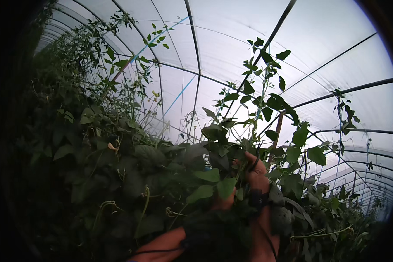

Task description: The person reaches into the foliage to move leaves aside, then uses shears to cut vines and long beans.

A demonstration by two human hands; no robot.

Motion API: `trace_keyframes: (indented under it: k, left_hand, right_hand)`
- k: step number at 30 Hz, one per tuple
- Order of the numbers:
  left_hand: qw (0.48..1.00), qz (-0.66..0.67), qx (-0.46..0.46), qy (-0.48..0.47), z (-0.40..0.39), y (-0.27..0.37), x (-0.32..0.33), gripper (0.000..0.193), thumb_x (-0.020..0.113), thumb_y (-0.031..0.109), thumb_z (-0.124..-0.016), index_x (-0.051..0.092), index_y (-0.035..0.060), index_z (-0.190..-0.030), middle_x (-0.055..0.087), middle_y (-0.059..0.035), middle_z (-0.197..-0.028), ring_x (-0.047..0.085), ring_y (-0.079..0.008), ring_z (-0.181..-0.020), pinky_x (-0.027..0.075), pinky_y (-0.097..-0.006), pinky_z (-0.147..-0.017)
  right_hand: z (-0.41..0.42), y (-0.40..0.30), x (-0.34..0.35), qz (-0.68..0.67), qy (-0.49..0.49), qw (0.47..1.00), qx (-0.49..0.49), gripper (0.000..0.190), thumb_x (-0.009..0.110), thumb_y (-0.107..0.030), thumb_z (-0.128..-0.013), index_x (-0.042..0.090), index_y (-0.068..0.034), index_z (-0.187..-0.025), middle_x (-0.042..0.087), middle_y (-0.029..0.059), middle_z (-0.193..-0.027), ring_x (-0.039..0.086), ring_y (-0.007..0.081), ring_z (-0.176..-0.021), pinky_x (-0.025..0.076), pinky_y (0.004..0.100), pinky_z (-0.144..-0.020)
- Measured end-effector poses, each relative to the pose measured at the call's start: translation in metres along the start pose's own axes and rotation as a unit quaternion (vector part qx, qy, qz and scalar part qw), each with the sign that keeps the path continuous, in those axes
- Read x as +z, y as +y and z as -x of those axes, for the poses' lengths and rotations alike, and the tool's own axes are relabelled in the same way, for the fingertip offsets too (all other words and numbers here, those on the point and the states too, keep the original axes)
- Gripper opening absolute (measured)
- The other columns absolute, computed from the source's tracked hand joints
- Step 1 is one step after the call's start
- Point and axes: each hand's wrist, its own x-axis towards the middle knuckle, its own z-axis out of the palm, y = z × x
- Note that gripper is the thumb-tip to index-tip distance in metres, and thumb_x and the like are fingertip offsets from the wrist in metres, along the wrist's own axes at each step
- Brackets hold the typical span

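My right hand [258, 172] is raised among the climbing bean vines, its fingertips partly covered by leaves and stems. Thin vine stems [241, 170] pass by its fingers; whether they are gripped is unclear. A dark band [258, 198] circles that wrist, and a cable runs along the forearm. Lower and to the left, my left hand [227, 201] reaches into the same plant behind broad green leaves [226, 187], which hide most of its fingers. Long green bean pods [143, 209] hang in the dark foliage left of my hands.
Dense foliage [85, 163] fills the left side. Blue twine [180, 95] and vine-wrapped strings rise toward the tunnel's metal frame [196, 46] and translucent plastic cover [235, 32]. A brown post [276, 136] stands behind my right hand. Another pod [327, 233] sticks out at lower right.
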Motion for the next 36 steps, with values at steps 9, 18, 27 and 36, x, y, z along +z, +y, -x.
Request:
trace_keyframes:
  k: [9, 18, 27, 36]
  left_hand:
    - [1.0, 0.001, 0.001, 0.022, 0.012, -0.011, -0.013, 0.02, 0.05, 0.021, -0.088, 0.057, 0.0019, -0.086, 0.057, -0.0103, -0.067, 0.058, -0.026, -0.064, 0.045, -0.0363, -0.06]
    - [0.998, -0.019, 0.039, 0.053, 0.026, -0.011, -0.012, 0.017, 0.052, 0.02, -0.086, 0.057, 0.0039, -0.087, 0.056, -0.0088, -0.066, 0.056, -0.0242, -0.062, 0.045, -0.0333, -0.062]
    - [0.998, -0.058, 0.018, 0.011, 0.115, -0.048, -0.072, 0.018, 0.053, 0.019, -0.087, 0.058, 0.0024, -0.093, 0.059, -0.0095, -0.071, 0.058, -0.0225, -0.065, 0.047, -0.0347, -0.062]
    - [0.987, -0.096, -0.064, -0.114, 0.248, -0.114, -0.137, 0.021, 0.053, 0.018, -0.087, 0.058, 0.0009, -0.098, 0.061, -0.0102, -0.076, 0.06, -0.0209, -0.067, 0.049, -0.036, -0.063]
  right_hand:
    - [-0.015, 0.034, 0.015, -0.212, 0.092, 0.973, 0.006, 0.03, 0.056, -0.016, -0.086, 0.036, -0.018, -0.065, 0.03, -0.0049, -0.053, 0.029, 0.0077, -0.042, 0.026, 0.0262, -0.042]
    - [0.018, 0.038, 0.037, -0.103, 0.16, 0.977, -0.098, 0.023, 0.057, -0.008, -0.08, 0.041, -0.012, -0.064, 0.033, -0.0037, -0.052, 0.031, 0.0089, -0.041, 0.027, 0.0279, -0.04]
    - [0.089, 0.074, 0.026, 0.051, 0.046, 0.973, -0.219, 0.019, 0.054, -0.005, -0.08, 0.04, -0.009, -0.067, 0.037, -0.003, -0.063, 0.035, 0.0066, -0.054, 0.031, 0.0241, -0.046]
    - [0.129, 0.084, 0.001, 0.33, 0.035, 0.926, -0.177, 0.038, 0.048, 0.005, -0.072, 0.048, 0.002, -0.11, 0.048, 0.0047, -0.089, 0.046, 0.0135, -0.077, 0.041, 0.0256, -0.066]
